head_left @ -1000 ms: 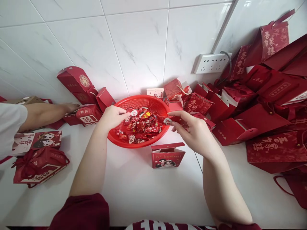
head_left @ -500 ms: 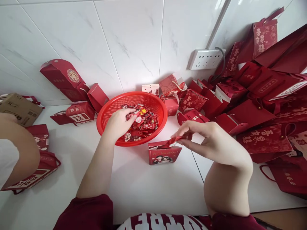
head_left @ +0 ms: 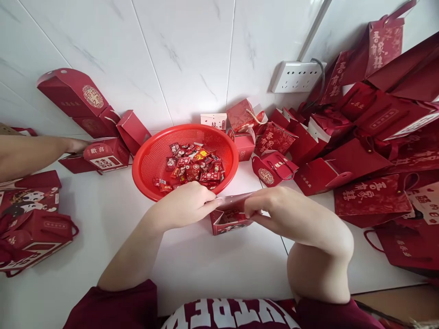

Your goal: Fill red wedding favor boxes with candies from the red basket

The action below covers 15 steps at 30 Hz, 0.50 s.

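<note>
- Broadly, a white tabletop [head_left: 219,267] carries a round, red, perforated plastic basket [head_left: 146,161].
- The left hand [head_left: 187,205] pinches, and the right hand [head_left: 276,204] curls closed on, opposite top ends of a small red cardboard box [head_left: 226,228].
- Open-topped, the box stands just nearer than the basket.
- Small red-wrapped candies [head_left: 192,172] lie inside the basket.
</note>
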Available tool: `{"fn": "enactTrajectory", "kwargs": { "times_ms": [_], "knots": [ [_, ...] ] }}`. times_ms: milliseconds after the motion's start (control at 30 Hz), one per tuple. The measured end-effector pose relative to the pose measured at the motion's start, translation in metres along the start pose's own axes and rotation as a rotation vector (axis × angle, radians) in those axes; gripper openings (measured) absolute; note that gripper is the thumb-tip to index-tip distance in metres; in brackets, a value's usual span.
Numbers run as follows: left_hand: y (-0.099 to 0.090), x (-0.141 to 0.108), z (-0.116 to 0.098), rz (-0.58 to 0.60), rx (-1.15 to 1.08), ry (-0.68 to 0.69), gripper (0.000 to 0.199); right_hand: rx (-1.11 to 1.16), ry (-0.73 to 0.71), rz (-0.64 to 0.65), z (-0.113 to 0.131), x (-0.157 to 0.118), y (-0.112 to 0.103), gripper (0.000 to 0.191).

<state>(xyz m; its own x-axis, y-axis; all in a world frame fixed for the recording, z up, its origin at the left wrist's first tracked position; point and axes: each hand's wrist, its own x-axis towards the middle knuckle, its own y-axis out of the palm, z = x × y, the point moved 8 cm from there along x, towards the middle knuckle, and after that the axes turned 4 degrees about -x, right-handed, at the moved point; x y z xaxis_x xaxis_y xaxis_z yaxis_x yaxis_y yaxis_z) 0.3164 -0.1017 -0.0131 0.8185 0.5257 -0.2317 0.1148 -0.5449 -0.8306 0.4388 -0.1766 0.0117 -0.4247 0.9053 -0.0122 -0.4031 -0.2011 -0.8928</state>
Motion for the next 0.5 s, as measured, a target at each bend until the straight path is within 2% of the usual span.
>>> {"fn": "enactTrajectory", "kwargs": {
  "times_ms": [100,233,400,500],
  "knots": [
    [0.000,-0.004,0.000,0.019,0.026,-0.006,0.053,-0.066,0.015,0.081,0.002,-0.002,0.005,0.027],
    [0.004,-0.010,-0.006,0.053,0.032,0.057,0.051,-0.070,0.002,0.153,0.006,-0.002,0.010,0.025],
    [0.005,-0.017,-0.001,0.034,0.088,0.030,0.051,-0.046,0.025,0.038,0.008,0.008,0.010,0.022],
    [0.006,-0.018,0.002,0.033,0.134,-0.005,0.052,-0.006,-0.025,-0.008,0.015,0.014,0.011,0.024]
  ]
}}
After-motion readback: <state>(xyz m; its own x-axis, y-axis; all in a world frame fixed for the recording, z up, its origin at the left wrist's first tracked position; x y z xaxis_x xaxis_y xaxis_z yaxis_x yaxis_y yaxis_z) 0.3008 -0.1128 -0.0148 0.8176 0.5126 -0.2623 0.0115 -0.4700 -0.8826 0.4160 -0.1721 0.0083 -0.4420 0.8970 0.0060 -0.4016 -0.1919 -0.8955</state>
